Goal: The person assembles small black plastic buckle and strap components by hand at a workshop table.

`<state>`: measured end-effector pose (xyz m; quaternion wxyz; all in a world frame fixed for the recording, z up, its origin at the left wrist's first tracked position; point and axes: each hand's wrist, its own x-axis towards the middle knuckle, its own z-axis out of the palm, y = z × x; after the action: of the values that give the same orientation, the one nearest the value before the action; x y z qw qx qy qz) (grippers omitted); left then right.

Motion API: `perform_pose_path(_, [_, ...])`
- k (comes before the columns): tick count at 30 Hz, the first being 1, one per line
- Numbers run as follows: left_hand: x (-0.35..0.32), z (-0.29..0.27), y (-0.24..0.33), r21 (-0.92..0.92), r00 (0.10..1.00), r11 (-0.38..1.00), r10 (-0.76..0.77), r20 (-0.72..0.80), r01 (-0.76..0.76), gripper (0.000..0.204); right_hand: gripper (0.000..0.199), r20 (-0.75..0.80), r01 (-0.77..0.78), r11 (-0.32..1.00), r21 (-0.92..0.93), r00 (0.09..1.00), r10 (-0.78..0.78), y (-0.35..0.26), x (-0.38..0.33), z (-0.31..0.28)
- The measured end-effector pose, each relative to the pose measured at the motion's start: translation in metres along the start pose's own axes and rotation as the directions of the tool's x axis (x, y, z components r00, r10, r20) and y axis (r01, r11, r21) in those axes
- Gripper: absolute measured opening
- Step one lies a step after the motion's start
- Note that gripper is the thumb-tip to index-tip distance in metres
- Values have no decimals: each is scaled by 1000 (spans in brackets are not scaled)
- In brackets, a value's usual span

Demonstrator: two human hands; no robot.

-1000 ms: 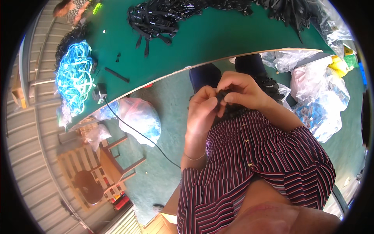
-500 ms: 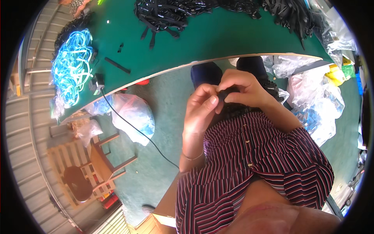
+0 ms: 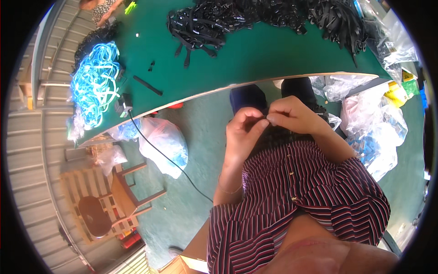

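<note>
We see a green table [image 3: 255,59] heaped with black straps [image 3: 214,23] and blue cords [image 3: 93,84], bags on the floor. Below its edge, our left hand [image 3: 244,132] and right hand [image 3: 292,114] meet, fingertips pinching a small dark piece [image 3: 267,119] between them.

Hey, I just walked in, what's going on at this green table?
A person in a striped shirt sits at the edge of a green table and holds both hands close together above the lap. The left hand and right hand pinch a small dark piece between the fingertips; what it is exactly is too small to tell. On the table lie a heap of black straps and a bundle of light blue cords. Clear plastic bags sit on the floor around the table.
</note>
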<state>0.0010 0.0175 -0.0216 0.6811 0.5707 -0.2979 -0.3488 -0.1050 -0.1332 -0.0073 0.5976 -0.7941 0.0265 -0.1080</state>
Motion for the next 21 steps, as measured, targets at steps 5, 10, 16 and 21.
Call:
perform_pose_path(5, [5,-1,9,241,981,970,-56,185,10,10,24,33,-116,974,195,993,112,-2,-6,1])
perform_pose_path(10, [1,9,12,-154,929,962,-167,329,227,14,29,-18,70,858,509,997,-71,-2,-16,7])
perform_pose_path(16, [0,16,-9,-513,931,808,-112,348,289,32,33,-159,156,600,785,986,-48,1,-20,19])
perform_pose_path(21, [5,22,-3,-520,943,793,-205,262,317,24,20,-161,191,913,360,977,-141,5,-15,-2])
